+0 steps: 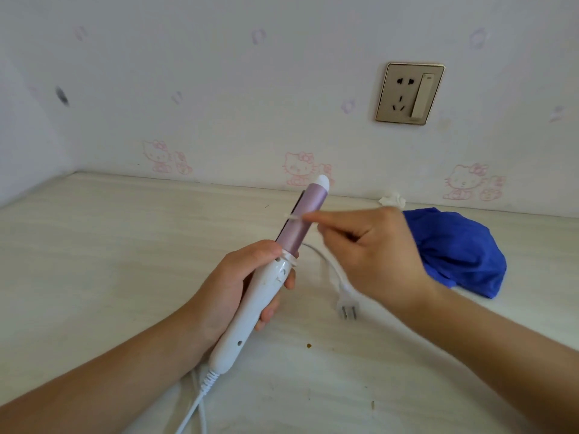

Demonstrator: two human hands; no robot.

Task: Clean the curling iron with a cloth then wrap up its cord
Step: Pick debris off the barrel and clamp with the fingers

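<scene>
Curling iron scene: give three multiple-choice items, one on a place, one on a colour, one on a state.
1. Where is the blue cloth? A. on the floor B. on the table C. on a chair
2. What colour is the curling iron's barrel? A. pinkish purple B. black C. green
3. The plug is: A. plugged in B. loose on the table C. in a hand
1 B: it lies on the table beside the right hand pinching a white scrap.
2 A: purple shows above the white handle the left hand grips.
3 B: its prongs rest on the table.
</scene>
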